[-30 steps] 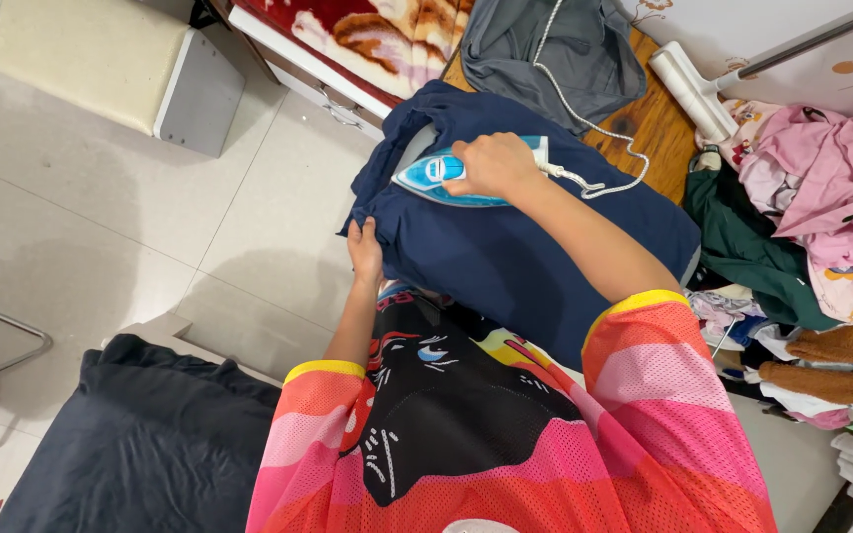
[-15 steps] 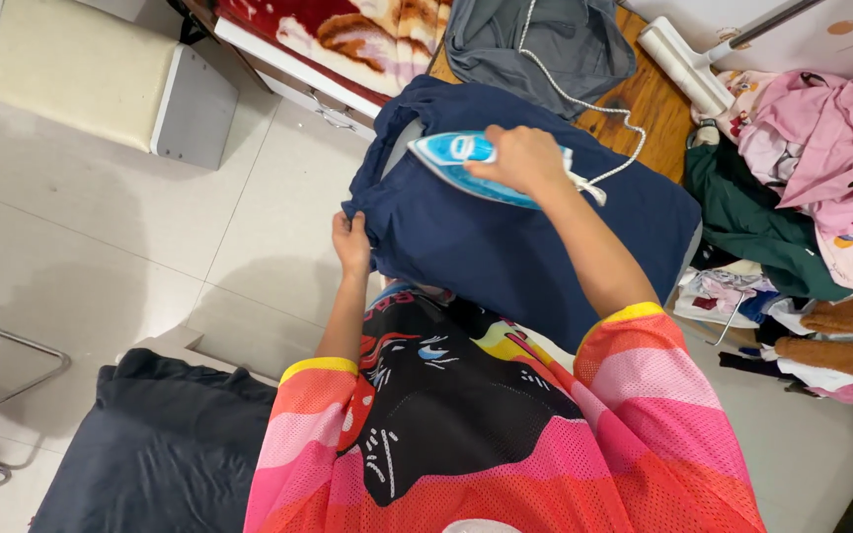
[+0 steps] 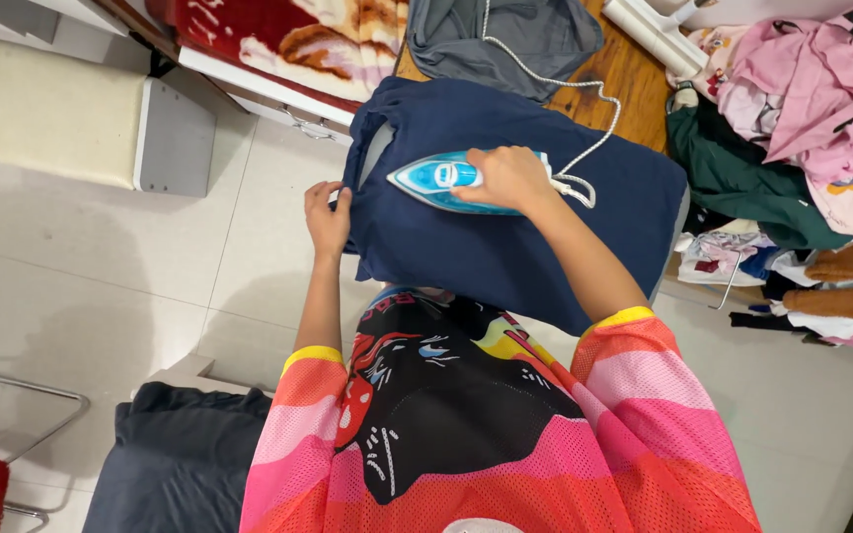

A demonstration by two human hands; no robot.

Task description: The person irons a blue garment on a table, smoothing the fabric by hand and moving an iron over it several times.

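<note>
Iron [image 3: 446, 183] lies flat on the navy garment [image 3: 515, 212], nose pointing left toward the left hand [image 3: 328, 219] pinching the cloth's edge; right hand [image 3: 507, 178] is clamped on its handle.

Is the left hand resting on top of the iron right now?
No, the left hand grips the edge of the navy garment, while the right hand holds the blue iron.

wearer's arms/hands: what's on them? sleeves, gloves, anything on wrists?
Both hands bare: left hand, right hand, no gloves, nothing seen on the wrists. Forearms uncovered. Short mesh sleeves in pink, red and orange bands with yellow cuffs.
</note>
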